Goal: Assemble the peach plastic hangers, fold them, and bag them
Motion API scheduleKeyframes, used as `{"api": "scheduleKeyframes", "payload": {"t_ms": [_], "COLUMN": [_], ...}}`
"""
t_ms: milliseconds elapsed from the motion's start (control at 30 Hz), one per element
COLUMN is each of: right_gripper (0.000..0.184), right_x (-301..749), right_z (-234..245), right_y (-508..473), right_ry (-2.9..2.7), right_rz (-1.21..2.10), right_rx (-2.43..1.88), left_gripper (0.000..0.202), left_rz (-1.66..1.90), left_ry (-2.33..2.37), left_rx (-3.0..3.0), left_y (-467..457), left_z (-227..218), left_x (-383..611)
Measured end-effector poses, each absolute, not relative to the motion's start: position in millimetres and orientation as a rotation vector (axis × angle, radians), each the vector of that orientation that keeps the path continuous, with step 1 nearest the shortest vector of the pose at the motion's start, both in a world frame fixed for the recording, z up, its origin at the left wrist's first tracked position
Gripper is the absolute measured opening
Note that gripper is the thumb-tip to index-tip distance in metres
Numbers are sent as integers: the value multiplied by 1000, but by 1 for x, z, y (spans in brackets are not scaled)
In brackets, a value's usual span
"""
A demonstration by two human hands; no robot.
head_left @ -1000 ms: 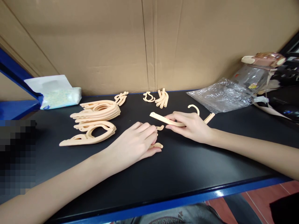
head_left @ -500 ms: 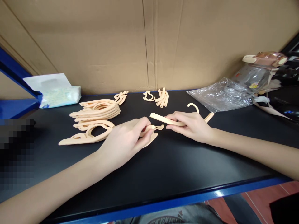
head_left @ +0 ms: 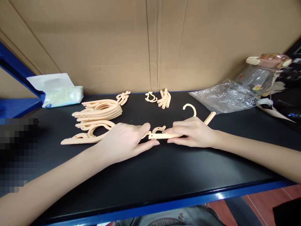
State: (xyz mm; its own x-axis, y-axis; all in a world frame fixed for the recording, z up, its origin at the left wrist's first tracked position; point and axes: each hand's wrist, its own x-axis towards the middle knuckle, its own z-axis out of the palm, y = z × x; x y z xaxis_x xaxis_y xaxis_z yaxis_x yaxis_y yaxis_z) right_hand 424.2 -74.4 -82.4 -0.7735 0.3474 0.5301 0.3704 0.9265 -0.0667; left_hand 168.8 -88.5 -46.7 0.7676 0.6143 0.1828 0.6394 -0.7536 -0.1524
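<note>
My right hand (head_left: 195, 133) is closed around a beige plastic hanger (head_left: 162, 136). Its hook curls up behind the fingers, one arm points left and another end sticks out to the right. My left hand (head_left: 129, 141) pinches a small beige hanger part (head_left: 146, 134), mostly covered by the fingers. That part meets the left tip of the hanger; whether they are joined I cannot tell. Just behind, a curved beige hook (head_left: 160, 129) shows between the hands. Left of my left hand lies a folded hanger (head_left: 80, 139), partly hidden by it.
Behind it sits a stack of folded hangers (head_left: 101, 111). Loose hooks (head_left: 151, 98), straight arms (head_left: 164, 99) and other beige parts (head_left: 123, 98) lie along the cardboard wall. A white packet (head_left: 62, 94) is at back left; a clear plastic bag (head_left: 218, 97) and a bottle (head_left: 256, 75) at right.
My right hand has lowered the hanger and brought its arm's tip left to the part in my left hand. The left thumb has stretched out beneath that tip.
</note>
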Motion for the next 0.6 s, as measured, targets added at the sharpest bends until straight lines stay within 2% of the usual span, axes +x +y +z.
{"api": "scheduleKeyframes", "payload": {"t_ms": [233, 600], "right_gripper": [23, 23], "right_x": [424, 424], "right_z": [-81, -81], "right_y": [-75, -75], "right_ry": [-2520, -2535], "right_rz": [-33, -53], "right_rx": [-481, -494], "left_gripper": [34, 35], "left_rz": [-175, 26], "left_ry": [-988, -1073], "left_rx": [-2811, -2828], "left_y": [-88, -90], "left_z": [-48, -45], "left_x": [168, 172]}}
